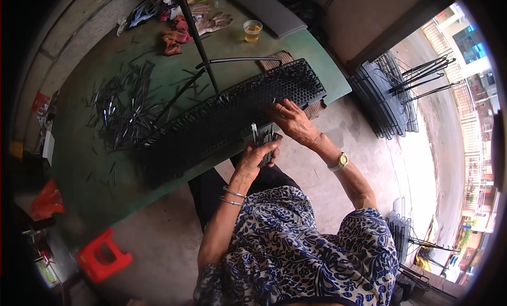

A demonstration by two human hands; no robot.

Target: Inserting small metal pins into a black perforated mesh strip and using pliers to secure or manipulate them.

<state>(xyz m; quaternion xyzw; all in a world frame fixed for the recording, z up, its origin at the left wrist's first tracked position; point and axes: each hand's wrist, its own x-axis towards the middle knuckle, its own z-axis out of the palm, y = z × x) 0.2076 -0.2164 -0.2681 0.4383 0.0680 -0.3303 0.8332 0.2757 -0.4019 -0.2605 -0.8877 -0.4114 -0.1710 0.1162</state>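
My left hand [257,156] is closed round a bundle of thin dark strips [268,137], just off the near edge of a long black perforated rack [296,79]. Over the rack's near side, my right hand [293,124] has its fingers pinched together. The tip of one thin strip [273,100] shows at those fingers; its lower part is hidden. The rack lies slantwise on a green table [105,200], with rows of small holes at its right end. Along its far edge and left part, many dark strips appear to be set in it. Loose strips [127,102] form a pile to its left.
A dark metal pole [198,42] rises behind the rack, with rods branching off. Farther back are gloves [214,24], pink cloths [177,36] and a cup of yellowish liquid [252,30]. Stacked black racks [383,95] stand right; a red stool [104,256] is lower left.
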